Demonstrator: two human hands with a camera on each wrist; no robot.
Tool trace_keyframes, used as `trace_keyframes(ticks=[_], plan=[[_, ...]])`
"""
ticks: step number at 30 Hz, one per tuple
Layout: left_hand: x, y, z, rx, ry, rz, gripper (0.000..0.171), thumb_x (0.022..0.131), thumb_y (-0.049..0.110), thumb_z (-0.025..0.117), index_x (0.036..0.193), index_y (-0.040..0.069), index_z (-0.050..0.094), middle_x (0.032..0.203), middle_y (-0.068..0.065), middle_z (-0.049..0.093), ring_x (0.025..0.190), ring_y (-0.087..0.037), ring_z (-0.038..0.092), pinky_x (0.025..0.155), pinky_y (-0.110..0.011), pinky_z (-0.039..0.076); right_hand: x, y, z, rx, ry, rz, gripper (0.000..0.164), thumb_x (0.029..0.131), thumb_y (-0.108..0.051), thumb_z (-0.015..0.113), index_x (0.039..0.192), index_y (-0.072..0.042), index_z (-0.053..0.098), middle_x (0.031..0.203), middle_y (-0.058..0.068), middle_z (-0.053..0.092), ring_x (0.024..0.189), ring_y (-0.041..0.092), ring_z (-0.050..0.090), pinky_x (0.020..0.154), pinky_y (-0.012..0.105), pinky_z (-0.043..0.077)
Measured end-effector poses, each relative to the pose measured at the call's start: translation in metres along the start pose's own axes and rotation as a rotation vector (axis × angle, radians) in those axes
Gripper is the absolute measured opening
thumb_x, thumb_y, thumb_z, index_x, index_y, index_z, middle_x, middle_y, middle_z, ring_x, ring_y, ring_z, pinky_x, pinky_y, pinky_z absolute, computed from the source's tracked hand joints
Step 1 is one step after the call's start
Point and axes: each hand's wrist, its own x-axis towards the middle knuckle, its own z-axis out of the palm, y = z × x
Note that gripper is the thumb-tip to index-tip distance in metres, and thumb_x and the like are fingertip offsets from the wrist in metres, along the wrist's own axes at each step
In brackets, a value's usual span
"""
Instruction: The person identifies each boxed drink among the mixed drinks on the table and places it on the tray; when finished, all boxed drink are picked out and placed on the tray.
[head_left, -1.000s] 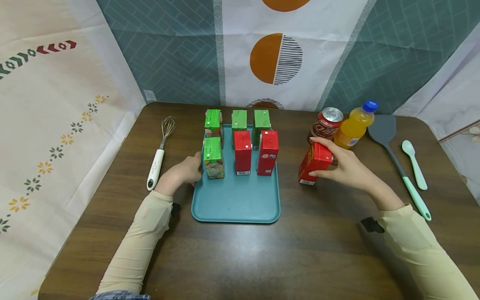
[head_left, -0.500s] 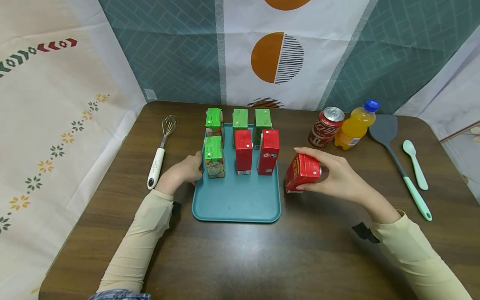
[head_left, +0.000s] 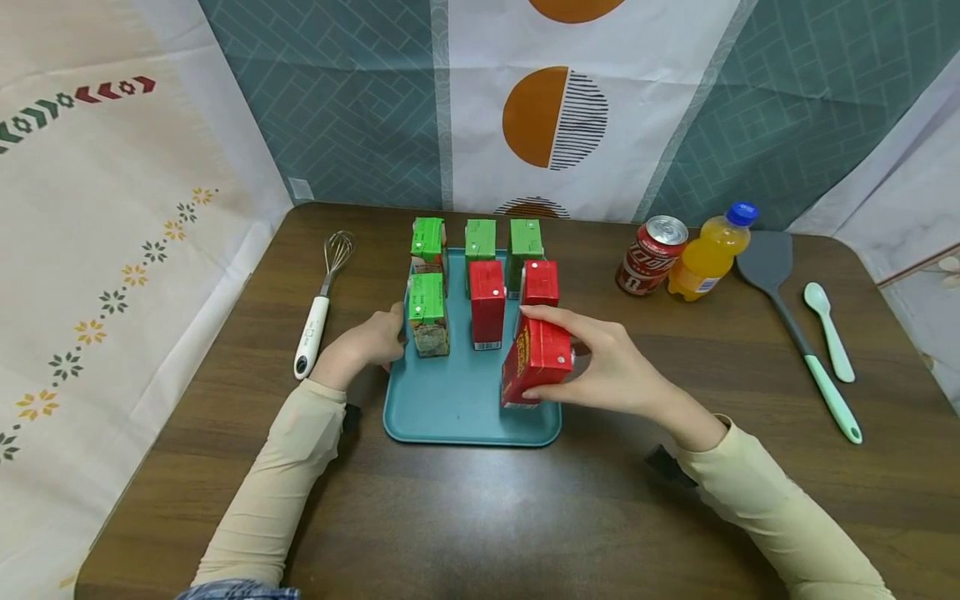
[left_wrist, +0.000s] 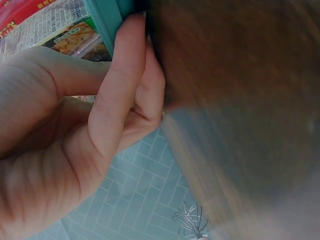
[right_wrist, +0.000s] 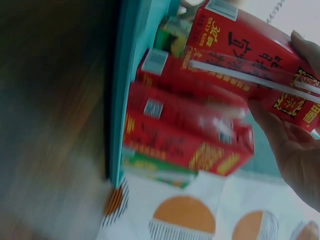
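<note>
My right hand (head_left: 611, 362) pinches a red drink carton (head_left: 536, 360) between thumb and fingers, tilted above the right front part of the teal tray (head_left: 450, 421). In the right wrist view the held carton (right_wrist: 240, 55) shows gold lettering and a white straw along its side. My left hand (head_left: 369, 340) grips the tray's left edge; the left wrist view shows its fingers (left_wrist: 125, 75) at the rim. Two red cartons stand on the tray, one at the middle (head_left: 487, 307) and one partly hidden behind the held carton (head_left: 540, 282). Several green-topped cartons (head_left: 427, 317) stand left and behind.
Left of the tray lies a whisk (head_left: 315, 321). At the back right stand a red soda can (head_left: 651, 257) and an orange drink bottle (head_left: 708, 257). A grey spatula (head_left: 795, 325) and a mint spoon (head_left: 831, 333) lie farther right on the wooden table (head_left: 480, 525).
My right hand has carried the red carton leftward, from the table beside the can to over the tray's right front part. My left hand has stayed at the tray's edge.
</note>
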Motion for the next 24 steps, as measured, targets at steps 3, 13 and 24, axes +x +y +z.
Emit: trace_keyframes(ticks=[3,13,24], plan=[[0.001,0.0,-0.001,0.001,-0.004,-0.003,0.07,0.091,-0.001,0.043,0.142,-0.015,-0.002,0.076,-0.021,0.059,0.052,-0.02,0.062,0.049,-0.03,0.05,0.009,-0.003,0.014,0.016,-0.018,-0.013,0.081,0.065,-0.018,0.086,0.136,-0.016,0.047,0.119,0.003,0.06,0.103,0.015,0.057,0.077,0.034,0.054],[0.001,-0.002,-0.001,-0.02,0.009,0.005,0.07,0.088,-0.004,0.044,0.142,-0.016,0.001,0.084,-0.026,0.059,0.051,-0.02,0.061,0.048,-0.029,0.05,0.043,-0.012,0.057,-0.005,-0.123,-0.066,0.082,0.067,-0.028,0.084,0.138,-0.02,0.045,0.123,-0.001,0.059,0.105,0.006,0.056,0.084,0.027,0.051],[0.003,-0.002,0.0,-0.042,0.015,-0.006,0.071,0.083,-0.005,0.051,0.14,-0.015,0.011,0.11,-0.037,0.053,0.055,-0.021,0.063,0.051,-0.031,0.053,0.054,-0.019,0.084,0.047,-0.238,-0.003,0.079,0.071,-0.023,0.082,0.138,-0.02,0.042,0.122,0.002,0.055,0.106,0.011,0.053,0.079,0.031,0.054]])
